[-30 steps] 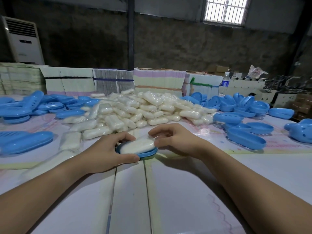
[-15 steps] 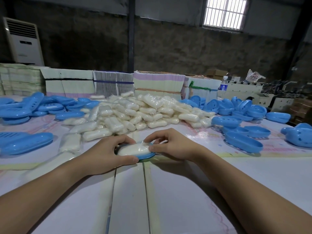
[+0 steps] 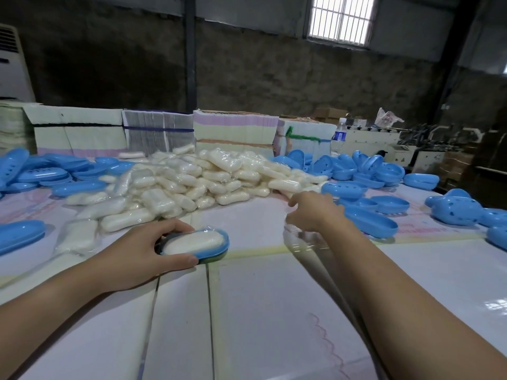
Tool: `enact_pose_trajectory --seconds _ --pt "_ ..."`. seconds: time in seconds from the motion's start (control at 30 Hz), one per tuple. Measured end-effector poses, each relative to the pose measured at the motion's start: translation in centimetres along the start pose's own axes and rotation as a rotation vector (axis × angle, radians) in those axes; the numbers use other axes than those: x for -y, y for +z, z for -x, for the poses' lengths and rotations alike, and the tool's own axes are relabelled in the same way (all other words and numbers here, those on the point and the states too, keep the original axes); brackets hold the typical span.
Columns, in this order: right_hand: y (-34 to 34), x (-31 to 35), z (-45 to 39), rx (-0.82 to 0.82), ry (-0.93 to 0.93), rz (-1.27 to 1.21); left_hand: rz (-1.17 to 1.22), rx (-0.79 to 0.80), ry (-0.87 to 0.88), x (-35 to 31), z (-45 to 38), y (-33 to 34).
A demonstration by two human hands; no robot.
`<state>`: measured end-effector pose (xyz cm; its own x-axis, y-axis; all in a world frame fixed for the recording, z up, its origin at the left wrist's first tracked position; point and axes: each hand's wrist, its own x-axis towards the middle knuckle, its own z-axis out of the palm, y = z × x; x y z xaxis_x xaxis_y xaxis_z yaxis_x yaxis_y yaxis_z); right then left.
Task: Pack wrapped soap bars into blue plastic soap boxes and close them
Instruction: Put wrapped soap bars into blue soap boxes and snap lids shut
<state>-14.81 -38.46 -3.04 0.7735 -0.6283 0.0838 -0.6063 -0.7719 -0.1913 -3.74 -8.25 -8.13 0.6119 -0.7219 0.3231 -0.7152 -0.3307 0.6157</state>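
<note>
The left hand (image 3: 137,250) gripped the blue box base (image 3: 211,249) on the table (image 3: 274,311) with the wrapped soap (image 3: 192,242) inside, the right hand (image 3: 312,211), empty and loosely curled, nearing the lids (image 3: 367,220); a mismatched lid might not close

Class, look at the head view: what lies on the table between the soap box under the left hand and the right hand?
Only bare table shows between the soap box and the right hand, in the head view.
</note>
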Motion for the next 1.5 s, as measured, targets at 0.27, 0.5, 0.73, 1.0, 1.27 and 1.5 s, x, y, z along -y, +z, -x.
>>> enact_pose_trajectory --seconds 0.27,0.5,0.73,1.0,1.27,1.5 --pt "-1.3 -3.1 -1.0 -0.094 0.11 0.189 0.007 -0.005 0.039 0.6 -0.4 0.1" --pt "0.4 -5.2 -1.6 -0.14 0.122 0.088 -0.014 -0.005 0.073 1.1 -0.5 0.2" --pt "0.8 -2.8 -0.9 -0.223 -0.094 -0.08 -0.012 -0.018 0.042 1.8 -0.6 0.4" --pt "0.5 3.6 2.6 -0.326 -0.468 -0.811 0.009 -0.028 0.041 1.1 -0.6 0.6" --pt "-0.1 9.0 3.8 0.325 -0.296 -2.033 0.161 -0.032 -0.022 0.5 -0.4 1.0" --pt "2.6 7.6 3.3 0.296 -0.221 -1.457 0.121 -0.036 -0.057 0.2 -0.4 0.8"
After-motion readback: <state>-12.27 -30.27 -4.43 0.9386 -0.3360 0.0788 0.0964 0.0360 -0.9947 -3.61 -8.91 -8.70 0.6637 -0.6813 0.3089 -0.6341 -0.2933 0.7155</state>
